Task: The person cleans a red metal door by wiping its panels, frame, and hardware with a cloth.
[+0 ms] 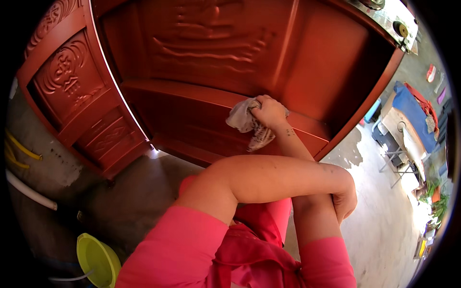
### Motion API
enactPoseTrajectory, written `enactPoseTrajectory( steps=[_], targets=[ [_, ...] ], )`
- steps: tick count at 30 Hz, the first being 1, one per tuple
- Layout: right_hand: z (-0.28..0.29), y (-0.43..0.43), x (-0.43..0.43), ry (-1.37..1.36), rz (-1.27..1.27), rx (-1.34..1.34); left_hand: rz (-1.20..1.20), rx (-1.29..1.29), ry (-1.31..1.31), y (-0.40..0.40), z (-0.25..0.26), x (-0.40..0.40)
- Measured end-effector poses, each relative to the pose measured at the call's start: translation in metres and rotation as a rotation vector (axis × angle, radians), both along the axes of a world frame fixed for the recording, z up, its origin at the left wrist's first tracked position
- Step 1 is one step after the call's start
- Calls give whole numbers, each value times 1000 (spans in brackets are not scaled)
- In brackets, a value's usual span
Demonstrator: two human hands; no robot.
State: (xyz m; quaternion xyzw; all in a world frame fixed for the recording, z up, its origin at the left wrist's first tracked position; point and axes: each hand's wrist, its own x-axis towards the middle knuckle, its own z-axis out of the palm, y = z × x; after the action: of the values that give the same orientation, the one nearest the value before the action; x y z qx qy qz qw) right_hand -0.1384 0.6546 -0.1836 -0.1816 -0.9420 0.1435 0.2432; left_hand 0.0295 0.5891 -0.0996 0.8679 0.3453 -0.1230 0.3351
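My right hand grips a crumpled, pale cloth with dark print or stains. It presses the cloth against a raised ledge across a glossy red-brown door panel with relief decoration. My left forearm crosses over my right arm. The left hand bends down against the outer side of my right arm near the elbow; its fingers are mostly hidden. Both arms wear rolled pink sleeves.
A narrower matching panel stands at left, beyond a pale edge strip. A yellow-green basin, white pipe and yellow hose are low left. Brass-coloured lock hardware sits top right. A cluttered table stands right.
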Motion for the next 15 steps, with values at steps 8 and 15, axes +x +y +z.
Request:
enactPoseTrajectory(
  steps=[8, 15],
  targets=[
    [2, 8, 7, -92, -67, 6, 254, -120, -111, -24, 23, -25],
    [8, -5, -1, -88, -23, 8, 175, -11, -330, -8, -20, -19]
  ],
)
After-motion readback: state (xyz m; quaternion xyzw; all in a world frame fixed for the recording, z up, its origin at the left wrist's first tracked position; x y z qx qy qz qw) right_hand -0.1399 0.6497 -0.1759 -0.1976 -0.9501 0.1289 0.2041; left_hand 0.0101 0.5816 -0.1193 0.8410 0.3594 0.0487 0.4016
